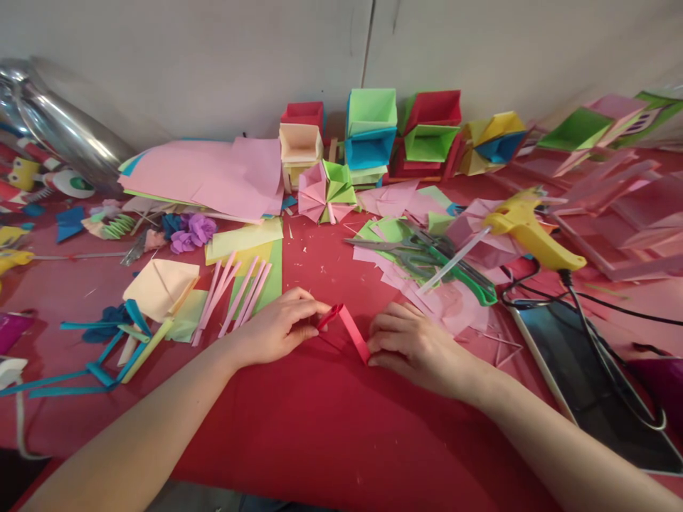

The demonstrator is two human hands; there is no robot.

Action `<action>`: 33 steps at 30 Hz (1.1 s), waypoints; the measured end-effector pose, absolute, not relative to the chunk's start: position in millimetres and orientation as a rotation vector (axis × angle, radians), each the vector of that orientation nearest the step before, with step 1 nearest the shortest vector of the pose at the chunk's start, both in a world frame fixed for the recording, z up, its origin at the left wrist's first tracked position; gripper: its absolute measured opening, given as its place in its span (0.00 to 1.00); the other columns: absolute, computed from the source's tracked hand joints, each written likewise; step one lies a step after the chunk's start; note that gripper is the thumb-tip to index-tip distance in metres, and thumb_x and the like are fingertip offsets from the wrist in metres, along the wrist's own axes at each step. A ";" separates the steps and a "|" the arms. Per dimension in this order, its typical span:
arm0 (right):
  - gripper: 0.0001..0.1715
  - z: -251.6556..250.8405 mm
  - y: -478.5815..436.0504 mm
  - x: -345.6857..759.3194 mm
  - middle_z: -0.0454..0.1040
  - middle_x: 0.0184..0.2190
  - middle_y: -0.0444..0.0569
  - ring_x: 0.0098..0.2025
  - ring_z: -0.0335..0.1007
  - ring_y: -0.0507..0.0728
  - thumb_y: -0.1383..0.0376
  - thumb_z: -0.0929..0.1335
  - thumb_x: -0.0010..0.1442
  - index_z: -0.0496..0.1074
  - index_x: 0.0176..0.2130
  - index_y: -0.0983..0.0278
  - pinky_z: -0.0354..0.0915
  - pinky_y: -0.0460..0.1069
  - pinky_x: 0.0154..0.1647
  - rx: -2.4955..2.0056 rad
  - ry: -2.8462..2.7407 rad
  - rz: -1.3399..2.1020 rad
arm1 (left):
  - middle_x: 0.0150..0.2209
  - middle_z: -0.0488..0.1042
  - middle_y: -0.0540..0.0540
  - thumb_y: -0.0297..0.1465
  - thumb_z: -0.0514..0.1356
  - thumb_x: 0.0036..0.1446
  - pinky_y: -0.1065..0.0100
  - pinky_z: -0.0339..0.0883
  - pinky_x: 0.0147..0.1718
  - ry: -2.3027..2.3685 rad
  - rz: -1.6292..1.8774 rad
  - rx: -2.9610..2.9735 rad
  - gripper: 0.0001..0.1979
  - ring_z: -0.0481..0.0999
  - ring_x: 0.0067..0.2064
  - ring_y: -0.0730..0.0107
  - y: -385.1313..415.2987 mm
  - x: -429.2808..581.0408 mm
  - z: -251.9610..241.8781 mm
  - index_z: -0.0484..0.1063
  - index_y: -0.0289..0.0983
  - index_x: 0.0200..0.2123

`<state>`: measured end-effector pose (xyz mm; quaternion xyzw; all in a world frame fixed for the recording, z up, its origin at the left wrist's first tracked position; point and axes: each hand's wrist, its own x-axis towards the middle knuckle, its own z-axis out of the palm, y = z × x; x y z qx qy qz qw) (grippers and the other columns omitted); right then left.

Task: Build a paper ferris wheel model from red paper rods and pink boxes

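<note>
A narrow folded strip of red paper is held up between my two hands, bent into an angle with its peak toward the far side. My left hand pinches one end, where the paper looks doubled over. At the lower right end, the fingers of my right hand are closed on the strip. Left of my left hand lie several rolled pink paper sticks on green and yellow sheets. Beyond my right hand, scissors rest on pink and green paper scraps.
A yellow glue gun with a black cord lies right, near a tablet-like device. Folded paper boxes stand along the wall. A stack of pink sheets, purple paper flowers and blue paper strips occupy the left.
</note>
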<state>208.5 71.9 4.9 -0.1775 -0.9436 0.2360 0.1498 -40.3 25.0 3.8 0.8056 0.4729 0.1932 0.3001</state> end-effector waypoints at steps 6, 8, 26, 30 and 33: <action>0.08 5.3 64.7 206.3 0.71 0.31 0.48 0.35 0.62 0.54 0.65 0.64 0.60 0.72 0.31 0.63 0.57 0.49 0.36 -0.608 -2.767 0.601 | 0.42 0.65 0.47 0.28 0.55 0.59 0.62 0.64 0.46 1.314 0.517 2.056 0.14 0.70 0.44 0.69 24.1 -38.5 2.7 0.66 0.45 0.48; 0.07 4.7 63.6 206.3 0.71 0.32 0.48 0.35 0.62 0.54 0.66 0.65 0.59 0.72 0.31 0.63 0.57 0.49 0.36 -0.628 -2.762 0.583 | 0.42 0.65 0.47 0.28 0.55 0.59 0.62 0.63 0.47 1.320 0.512 2.051 0.14 0.70 0.44 0.69 23.9 -38.1 4.1 0.66 0.45 0.48; 0.06 12.7 78.9 215.4 0.71 0.33 0.49 0.36 0.65 0.53 0.69 0.63 0.60 0.69 0.32 0.65 0.62 0.49 0.39 -0.566 -2.509 1.189 | 0.39 0.73 0.47 0.28 0.50 0.62 0.65 0.61 0.47 1.037 0.451 2.133 0.10 0.69 0.43 0.70 27.7 -44.5 13.8 0.70 0.38 0.41; 0.06 13.6 82.6 218.9 0.71 0.34 0.50 0.37 0.66 0.54 0.67 0.63 0.60 0.69 0.35 0.65 0.63 0.51 0.40 -0.709 -2.497 1.094 | 0.36 0.74 0.47 0.28 0.50 0.62 0.65 0.62 0.44 1.005 0.473 2.147 0.09 0.71 0.40 0.70 26.5 -40.6 14.9 0.71 0.38 0.36; 0.09 13.7 80.1 217.5 0.73 0.37 0.51 0.40 0.68 0.55 0.65 0.64 0.59 0.70 0.41 0.64 0.64 0.52 0.42 -0.803 -2.464 1.045 | 0.35 0.75 0.46 0.29 0.53 0.61 0.66 0.63 0.41 0.940 0.506 2.181 0.08 0.71 0.38 0.70 24.8 -35.3 11.1 0.72 0.37 0.35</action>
